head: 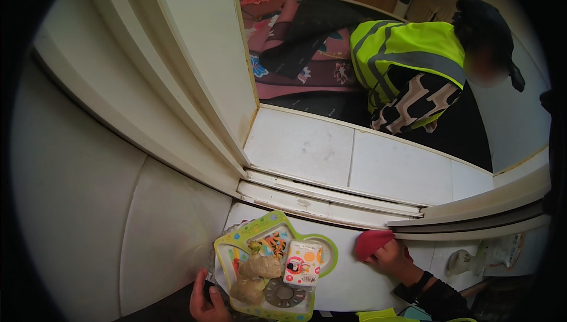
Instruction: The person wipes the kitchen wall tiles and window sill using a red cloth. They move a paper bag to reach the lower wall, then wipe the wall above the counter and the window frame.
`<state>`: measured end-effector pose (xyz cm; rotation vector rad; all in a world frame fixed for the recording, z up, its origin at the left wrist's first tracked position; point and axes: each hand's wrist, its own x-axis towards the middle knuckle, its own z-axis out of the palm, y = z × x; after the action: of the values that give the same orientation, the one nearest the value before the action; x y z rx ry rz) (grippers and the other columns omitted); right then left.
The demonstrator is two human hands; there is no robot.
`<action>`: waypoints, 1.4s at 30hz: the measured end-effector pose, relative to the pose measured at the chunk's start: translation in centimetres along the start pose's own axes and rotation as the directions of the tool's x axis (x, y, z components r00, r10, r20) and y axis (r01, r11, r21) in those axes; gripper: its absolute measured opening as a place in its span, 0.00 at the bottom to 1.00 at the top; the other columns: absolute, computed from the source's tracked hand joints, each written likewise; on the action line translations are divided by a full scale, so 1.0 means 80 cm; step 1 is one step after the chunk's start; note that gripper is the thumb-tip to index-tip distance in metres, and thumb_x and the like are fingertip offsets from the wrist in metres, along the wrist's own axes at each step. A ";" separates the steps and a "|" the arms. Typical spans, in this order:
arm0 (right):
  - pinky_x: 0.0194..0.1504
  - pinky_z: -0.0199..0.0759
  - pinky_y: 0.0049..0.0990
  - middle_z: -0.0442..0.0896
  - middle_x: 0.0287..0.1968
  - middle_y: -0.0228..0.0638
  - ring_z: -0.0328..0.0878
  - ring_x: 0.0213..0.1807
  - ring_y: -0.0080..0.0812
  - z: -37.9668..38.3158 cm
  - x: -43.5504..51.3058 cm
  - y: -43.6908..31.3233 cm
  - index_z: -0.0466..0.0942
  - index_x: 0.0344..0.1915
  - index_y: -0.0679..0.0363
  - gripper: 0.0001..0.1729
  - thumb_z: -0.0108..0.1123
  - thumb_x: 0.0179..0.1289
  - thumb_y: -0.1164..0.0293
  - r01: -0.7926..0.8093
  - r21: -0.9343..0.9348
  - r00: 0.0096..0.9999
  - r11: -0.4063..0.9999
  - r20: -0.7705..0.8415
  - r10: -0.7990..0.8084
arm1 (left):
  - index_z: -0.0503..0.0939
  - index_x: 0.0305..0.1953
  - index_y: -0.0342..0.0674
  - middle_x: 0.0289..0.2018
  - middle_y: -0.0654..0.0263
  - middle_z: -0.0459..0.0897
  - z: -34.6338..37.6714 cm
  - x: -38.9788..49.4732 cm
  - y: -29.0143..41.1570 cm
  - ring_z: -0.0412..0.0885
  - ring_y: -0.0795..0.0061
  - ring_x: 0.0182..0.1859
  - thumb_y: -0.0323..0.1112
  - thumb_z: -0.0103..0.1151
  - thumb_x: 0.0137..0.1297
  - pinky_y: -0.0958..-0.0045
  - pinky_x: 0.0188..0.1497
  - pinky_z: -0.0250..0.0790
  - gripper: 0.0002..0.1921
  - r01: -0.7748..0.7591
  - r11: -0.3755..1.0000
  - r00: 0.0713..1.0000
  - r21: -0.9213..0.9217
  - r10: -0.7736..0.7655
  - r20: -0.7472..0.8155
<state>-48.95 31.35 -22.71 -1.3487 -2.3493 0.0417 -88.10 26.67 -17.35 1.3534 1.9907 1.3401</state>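
Note:
My right hand [389, 255] is closed around a red cloth [373, 243], which rests on the white tiled sill [343, 293] close to the window frame. My left hand [207, 300] holds nothing; its fingers are apart beside the left edge of a green-rimmed child's divided tray [328, 246]. On this tray lie two brown lumps that look like ginger root [260, 266], a printed pack of tissues [303, 263] and a grey round slotted disc [285, 292]. Under the tray's left side, the edge of a clear container [211, 262] shows.
Beyond the white sliding-window track [310, 204], a person in a yellow reflective vest [412, 47] bends over a floral mat [325, 58], partly folded back. A tiled wall [172, 233] rises at left. Clear plastic packaging [500, 251] lies at right.

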 end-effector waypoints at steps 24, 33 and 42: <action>0.32 0.77 0.35 0.80 0.35 0.40 0.79 0.33 0.40 0.004 -0.006 0.001 0.80 0.34 0.59 0.18 0.73 0.43 0.65 0.018 0.023 1.000 1.000 0.003 -0.018 | 0.71 0.58 0.23 0.55 0.49 0.77 -0.002 -0.009 0.005 0.73 0.62 0.60 0.16 0.45 0.60 0.63 0.66 0.60 0.22 -0.004 0.998 1.000 -0.069 0.004 0.000; 0.37 0.77 0.36 0.80 0.37 0.43 0.79 0.36 0.43 0.002 -0.007 -0.004 0.79 0.37 0.62 0.19 0.73 0.43 0.69 -0.028 0.064 0.999 0.998 0.036 0.026 | 0.71 0.57 0.23 0.55 0.49 0.77 -0.003 -0.014 0.010 0.73 0.62 0.60 0.16 0.45 0.60 0.63 0.65 0.60 0.22 -0.009 0.996 1.000 -0.093 0.009 0.004; 0.26 0.74 0.34 0.77 0.26 0.36 0.76 0.25 0.38 0.010 -0.005 -0.001 0.78 0.30 0.59 0.14 0.72 0.46 0.65 0.040 -0.022 0.996 0.999 -0.079 -0.041 | 0.69 0.58 0.22 0.56 0.47 0.76 -0.006 -0.024 0.011 0.73 0.60 0.61 0.17 0.45 0.60 0.63 0.65 0.60 0.23 -0.056 0.996 0.998 -0.075 0.057 0.021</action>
<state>-49.13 31.11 -23.56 -1.2877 -2.3156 -0.0473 -87.13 24.84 -16.74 1.3939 1.8813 1.4036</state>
